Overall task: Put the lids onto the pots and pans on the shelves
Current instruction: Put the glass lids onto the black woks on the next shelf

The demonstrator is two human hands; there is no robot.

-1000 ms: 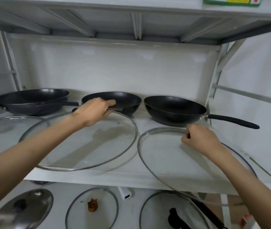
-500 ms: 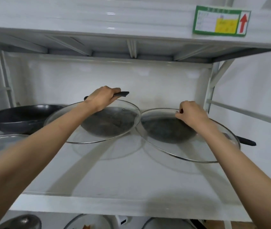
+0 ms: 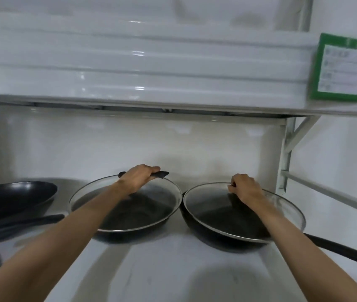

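Left hand (image 3: 139, 179) gripping black handle of glass lid (image 3: 127, 205) on centre pan (image 3: 129, 233), right hand (image 3: 244, 188) closed on second lid (image 3: 214, 205) covering pan at three o'clock (image 3: 206, 232), green-bordered label (image 3: 347, 67) at one o'clock, writing blurred

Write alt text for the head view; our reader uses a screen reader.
Two hands lower glass lids onto two black pans on a white shelf: left hand on the left lid, right hand on the right lid. A third pan sits uncovered far left.

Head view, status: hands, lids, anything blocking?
Left hand and right hand each grip a lid. Left glass lid and right glass lid sit on pans. Far-left pan uncovered. No obstruction.
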